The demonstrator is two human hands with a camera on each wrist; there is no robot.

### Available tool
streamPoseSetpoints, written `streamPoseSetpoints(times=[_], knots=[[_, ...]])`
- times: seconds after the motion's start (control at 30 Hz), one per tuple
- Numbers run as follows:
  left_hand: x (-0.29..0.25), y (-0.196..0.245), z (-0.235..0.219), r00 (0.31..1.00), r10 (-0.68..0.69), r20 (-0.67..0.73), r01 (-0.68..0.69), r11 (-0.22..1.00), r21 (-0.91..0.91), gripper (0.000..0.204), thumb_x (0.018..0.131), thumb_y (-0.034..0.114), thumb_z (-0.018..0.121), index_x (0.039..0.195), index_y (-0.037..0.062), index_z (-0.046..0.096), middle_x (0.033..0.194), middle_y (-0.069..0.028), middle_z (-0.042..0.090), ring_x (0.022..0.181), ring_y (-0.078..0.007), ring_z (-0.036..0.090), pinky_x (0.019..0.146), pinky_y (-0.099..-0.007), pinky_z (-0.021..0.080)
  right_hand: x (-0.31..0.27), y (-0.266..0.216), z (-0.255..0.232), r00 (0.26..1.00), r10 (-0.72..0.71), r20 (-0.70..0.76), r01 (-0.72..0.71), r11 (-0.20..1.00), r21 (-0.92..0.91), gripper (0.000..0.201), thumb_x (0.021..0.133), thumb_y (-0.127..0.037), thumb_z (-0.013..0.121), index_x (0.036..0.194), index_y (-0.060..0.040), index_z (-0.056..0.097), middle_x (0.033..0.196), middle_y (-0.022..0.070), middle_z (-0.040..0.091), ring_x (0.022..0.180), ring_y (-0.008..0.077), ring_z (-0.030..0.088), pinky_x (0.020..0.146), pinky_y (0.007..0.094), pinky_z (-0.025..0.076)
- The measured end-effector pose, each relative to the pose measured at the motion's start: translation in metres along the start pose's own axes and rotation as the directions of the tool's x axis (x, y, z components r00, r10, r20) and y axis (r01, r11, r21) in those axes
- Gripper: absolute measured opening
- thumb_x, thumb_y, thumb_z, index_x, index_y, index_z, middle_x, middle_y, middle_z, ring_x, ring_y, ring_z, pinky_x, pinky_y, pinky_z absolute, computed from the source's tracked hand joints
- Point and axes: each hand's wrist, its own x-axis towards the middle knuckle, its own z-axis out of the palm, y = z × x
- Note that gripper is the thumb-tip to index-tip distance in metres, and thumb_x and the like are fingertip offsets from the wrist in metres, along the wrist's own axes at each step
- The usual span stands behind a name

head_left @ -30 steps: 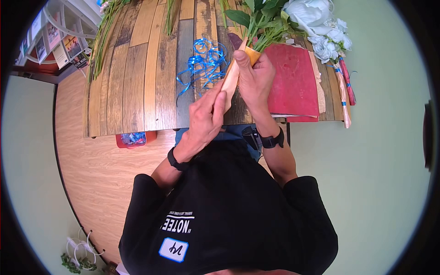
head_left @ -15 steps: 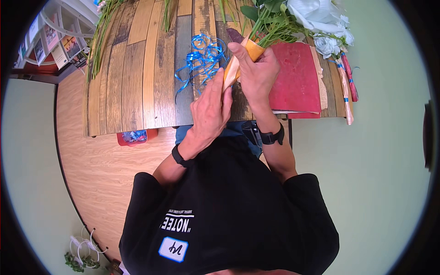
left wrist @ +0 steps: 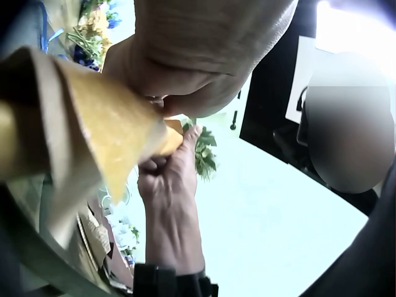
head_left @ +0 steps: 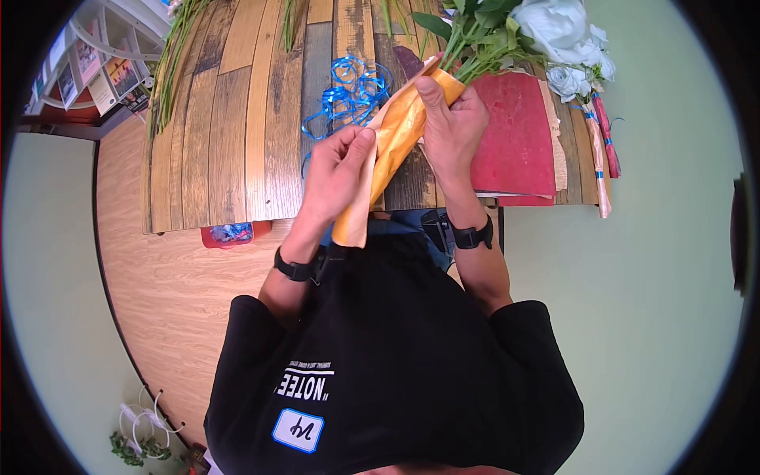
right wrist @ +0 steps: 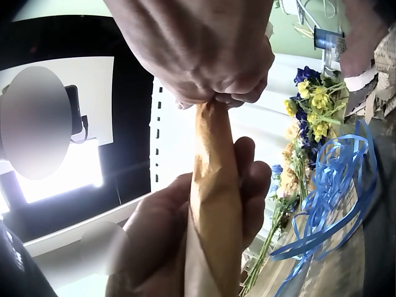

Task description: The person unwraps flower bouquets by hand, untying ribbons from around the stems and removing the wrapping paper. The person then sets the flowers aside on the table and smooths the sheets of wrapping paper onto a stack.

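Observation:
My left hand (head_left: 336,174) pinches the left edge of a golden-yellow sheet of wrapping paper (head_left: 401,131), thumb against its pale side. Higher up, my right hand (head_left: 457,131) grips the rolled paper, its thumb lying across the front near the upper opening. Green stems (head_left: 479,62) come out of that opening, below a large white flower (head_left: 546,24). The lower end of the paper hangs past the table edge, over my lap. In the right wrist view the paper runs as a narrow roll between both hands. The stem ends are hidden inside the paper.
A tangle of blue ribbon (right wrist: 339,170) lies on the wooden table (head_left: 245,158), left of the paper. Red paper sheets (head_left: 514,134) lie to the right, beside narrow wrapped bouquets (head_left: 598,162). Loose green stems (head_left: 168,91) line the left edge. A red bin (head_left: 261,232) stands on the floor.
My left hand has gone from lying along the roll to pinching its left edge and has shifted left. The paper's yellow front and lower end now show. My right hand keeps its grip.

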Motion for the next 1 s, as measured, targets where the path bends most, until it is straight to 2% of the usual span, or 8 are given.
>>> streamPoseSetpoints(times=[0.17, 0.23, 0.33, 0.53, 0.63, 0.73, 0.87, 1.0], knots=[[0.002, 0.005, -0.010, 0.996, 0.034, 0.082, -0.041, 0.996, 0.078, 0.031, 0.103, 0.026, 0.061, 0.117, -0.0016, 0.064, 0.089, -0.0008, 0.067, 0.077, -0.0050, 0.057, 0.068, -0.0234, 0.047, 0.004, -0.001, -0.002, 0.999, 0.016, 0.027, -0.020, 0.992, 0.126, 0.035, 0.090, -0.023, 0.080, 0.110, 0.0027, 0.067, 0.095, 0.0054, 0.071, 0.080, 0.0087, 0.065, 0.073, 0.0227, 0.054], [-0.012, 0.013, -0.005, 0.972, 0.211, 0.101, -0.229, 0.947, 0.225, 0.049, 0.097, 0.029, 0.068, 0.134, -0.0003, 0.053, 0.106, -0.0112, 0.071, 0.090, -0.0142, 0.066, 0.079, -0.0291, 0.053, 0.007, -0.008, -0.002, 0.997, 0.071, -0.009, -0.069, 0.991, 0.116, 0.030, 0.087, -0.021, 0.084, 0.101, 0.0008, 0.068, 0.088, 0.0015, 0.069, 0.073, 0.0059, 0.062, 0.066, 0.0217, 0.051], [-0.023, 0.014, -0.011, 0.966, 0.167, 0.197, -0.230, 0.905, 0.358, 0.064, 0.094, 0.031, 0.072, 0.143, 0.0012, 0.045, 0.115, -0.0181, 0.070, 0.098, -0.0219, 0.069, 0.085, -0.0348, 0.055, 0.013, -0.008, -0.006, 0.997, 0.077, 0.001, -0.077, 0.993, 0.093, 0.028, 0.088, -0.018, 0.083, 0.101, 0.0012, 0.068, 0.088, 0.0023, 0.069, 0.074, 0.0060, 0.063, 0.067, 0.0219, 0.052], [-0.016, -0.001, -0.022, 1.000, 0.031, 0.006, -0.031, 0.971, 0.236, 0.030, 0.095, 0.011, 0.068, 0.122, 0.0007, 0.063, 0.110, -0.0172, 0.070, 0.093, -0.0229, 0.070, 0.081, -0.0344, 0.055, 0.011, -0.011, -0.001, 0.997, 0.077, 0.007, -0.077, 0.992, 0.103, 0.029, 0.091, -0.017, 0.079, 0.107, 0.0039, 0.068, 0.095, 0.0068, 0.071, 0.078, 0.0088, 0.066, 0.071, 0.0231, 0.054], [-0.029, 0.020, -0.016, 0.730, 0.683, -0.033, -0.389, 0.455, 0.801, 0.038, 0.088, 0.007, 0.072, 0.123, -0.0016, 0.060, 0.115, -0.0213, 0.062, 0.104, -0.0365, 0.063, 0.086, -0.0393, 0.053, 0.008, -0.011, 0.003, 0.997, 0.071, 0.027, -0.073, 0.996, 0.054, 0.024, 0.090, -0.014, 0.079, 0.104, 0.0026, 0.068, 0.093, 0.0055, 0.071, 0.077, 0.0075, 0.065, 0.069, 0.0226, 0.053], [-0.045, 0.042, 0.001, 0.710, 0.704, 0.023, -0.528, 0.510, 0.679, 0.040, 0.087, 0.004, 0.074, 0.124, -0.0009, 0.060, 0.118, -0.0169, 0.063, 0.100, -0.0325, 0.065, 0.088, -0.0382, 0.053, 0.004, -0.011, 0.015, 0.997, 0.075, 0.012, -0.075, 0.997, 0.014, 0.024, 0.088, -0.017, 0.081, 0.098, 0.0012, 0.068, 0.086, 0.0021, 0.070, 0.073, 0.0056, 0.064, 0.065, 0.0220, 0.052], [-0.028, 0.026, 0.008, 0.857, 0.513, 0.055, -0.432, 0.656, 0.618, 0.049, 0.086, 0.005, 0.074, 0.130, -0.0015, 0.052, 0.111, -0.0207, 0.059, 0.098, -0.0392, 0.061, 0.083, -0.0417, 0.052, -0.006, -0.015, 0.038, 0.997, 0.039, 0.062, -0.035, 0.998, -0.060, 0.017, 0.091, -0.010, 0.077, 0.101, 0.0001, 0.069, 0.089, 0.0025, 0.070, 0.075, 0.0058, 0.064, 0.066, 0.0217, 0.053], [-0.022, 0.026, 0.005, 0.878, 0.475, -0.048, -0.377, 0.751, 0.543, 0.048, 0.086, 0.007, 0.074, 0.129, -0.0003, 0.053, 0.105, -0.0199, 0.062, 0.093, -0.0399, 0.063, 0.080, -0.0424, 0.052, -0.013, -0.013, 0.049, 0.994, -0.006, 0.109, 0.024, 0.986, -0.166, 0.021, 0.089, -0.014, 0.079, 0.101, -0.0013, 0.068, 0.086, 0.0006, 0.069, 0.075, 0.0052, 0.063, 0.066, 0.0211, 0.051]])
